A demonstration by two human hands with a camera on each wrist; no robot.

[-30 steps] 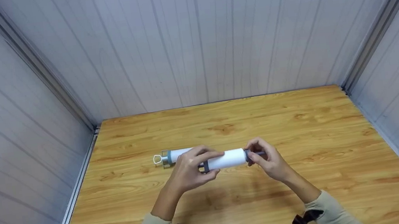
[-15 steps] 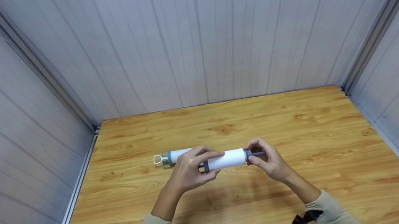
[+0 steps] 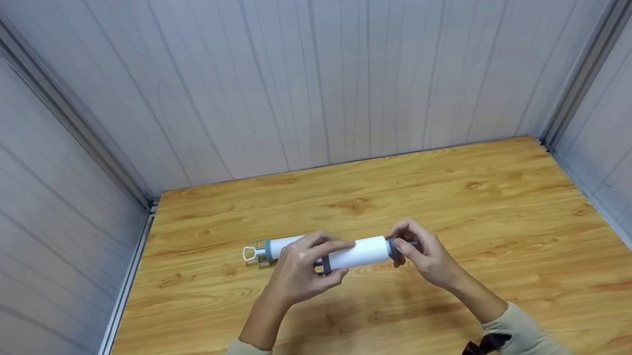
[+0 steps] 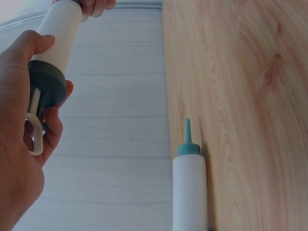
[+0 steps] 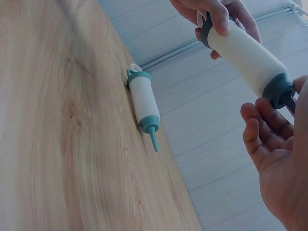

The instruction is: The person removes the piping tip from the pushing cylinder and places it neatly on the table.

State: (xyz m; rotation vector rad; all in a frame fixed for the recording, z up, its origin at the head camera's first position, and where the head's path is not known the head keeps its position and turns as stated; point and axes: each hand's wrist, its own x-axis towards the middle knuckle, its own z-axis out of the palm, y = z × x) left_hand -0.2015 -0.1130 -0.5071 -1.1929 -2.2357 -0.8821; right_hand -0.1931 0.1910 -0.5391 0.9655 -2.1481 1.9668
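A large white syringe (image 3: 367, 251) with dark grey end caps is held level above the table. My left hand (image 3: 308, 269) grips its barrel and the plunger end, thumb and fingers on opposite sides. In the left wrist view a pale ring handle (image 4: 34, 137) sticks out by the palm. With thumb and fingers my right hand (image 3: 429, 255) pinches the dark nozzle cap (image 5: 278, 89) at the other end, and the thin nozzle lies partly hidden among the fingers. Behind the left hand, a second white syringe (image 3: 285, 245) with teal caps lies on its side.
The wooden table (image 3: 366, 329) runs back to a pale panelled wall (image 3: 317, 67), with side walls at left and right. In the right wrist view, the lying syringe (image 5: 143, 98) shows its teal nozzle and ring handle.
My right thumb and fingers have shifted slightly round the nozzle cap, back and forth. The left hand and the syringe have stayed nearly still.
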